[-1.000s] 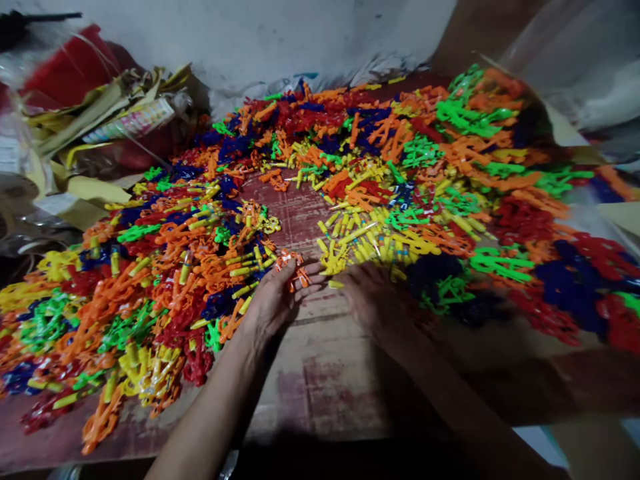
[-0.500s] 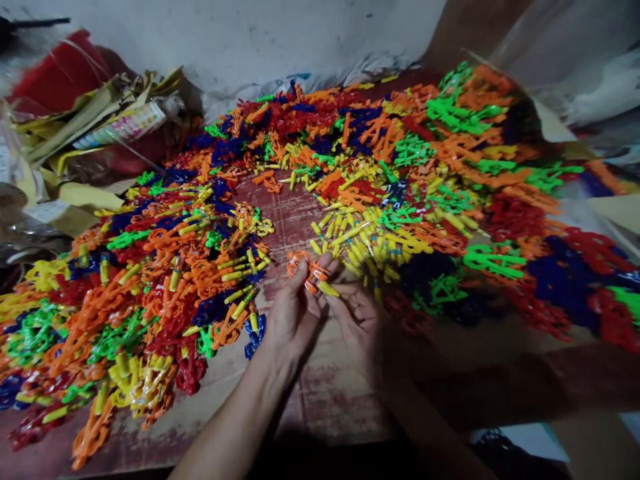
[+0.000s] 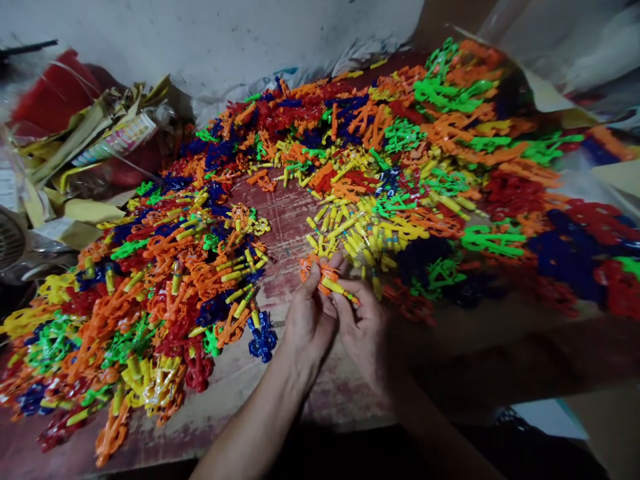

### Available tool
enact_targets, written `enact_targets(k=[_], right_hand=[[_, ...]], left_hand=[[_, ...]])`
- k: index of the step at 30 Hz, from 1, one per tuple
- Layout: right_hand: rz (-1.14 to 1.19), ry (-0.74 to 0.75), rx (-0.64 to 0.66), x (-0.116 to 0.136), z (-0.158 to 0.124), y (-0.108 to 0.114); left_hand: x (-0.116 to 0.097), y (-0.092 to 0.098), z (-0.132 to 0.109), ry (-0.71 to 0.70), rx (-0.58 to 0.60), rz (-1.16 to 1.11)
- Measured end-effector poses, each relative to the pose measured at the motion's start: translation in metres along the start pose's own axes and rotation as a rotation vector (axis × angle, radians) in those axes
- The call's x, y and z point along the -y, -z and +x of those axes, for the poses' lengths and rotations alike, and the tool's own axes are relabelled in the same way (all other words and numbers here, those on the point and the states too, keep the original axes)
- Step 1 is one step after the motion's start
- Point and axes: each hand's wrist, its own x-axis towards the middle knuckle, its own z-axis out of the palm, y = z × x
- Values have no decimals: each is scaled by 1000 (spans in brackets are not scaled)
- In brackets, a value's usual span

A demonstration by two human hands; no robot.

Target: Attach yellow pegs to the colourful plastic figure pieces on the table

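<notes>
My left hand [image 3: 309, 319] is closed around an orange plastic toy piece [image 3: 307, 268] with looped ends, pinched between thumb and fingers. My right hand [image 3: 364, 328] is closed on a slim yellow plastic tube [image 3: 341, 289] with a small orange tip at its right end. The tube's left end meets the orange piece; whether it is inserted there I cannot tell. Just beyond the hands lies a heap of similar yellow tubes [image 3: 360, 233]. A dark blue toy piece [image 3: 263, 337] rests on the table left of my left wrist.
Heaped orange, red, green and blue toy pieces [image 3: 165, 267] cover the left of the worn reddish table [image 3: 287, 220]. More pieces [image 3: 450, 133] pile up at the back and right. A red bucket [image 3: 55, 90] and crumpled yellow packaging [image 3: 95, 133] stand at the back left.
Both hands appear slightly farther right in view, as the camera has shifted. More of the yellow tube now shows, its orange tip pointing right and down.
</notes>
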Motion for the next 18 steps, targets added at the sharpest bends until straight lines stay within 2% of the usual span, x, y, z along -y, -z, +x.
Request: enact_targets(k=[3,8,11,15,18], right_hand=[[-93,71,-36,1,-3,1],[-201,144,-24,1,-8,2],[-163,154,-23,-4,-11,2],[-62,90,-13,-8,-12,2],[-3,113,12,-9,-10,3]], left_hand=[[2,2,-2,23,-6,-3],[4,5,-7,-42,17,36],[6,9,-8,-39,29,42],[8,12,-8,-38,62,51],[7,12,-9,-67,103,68]])
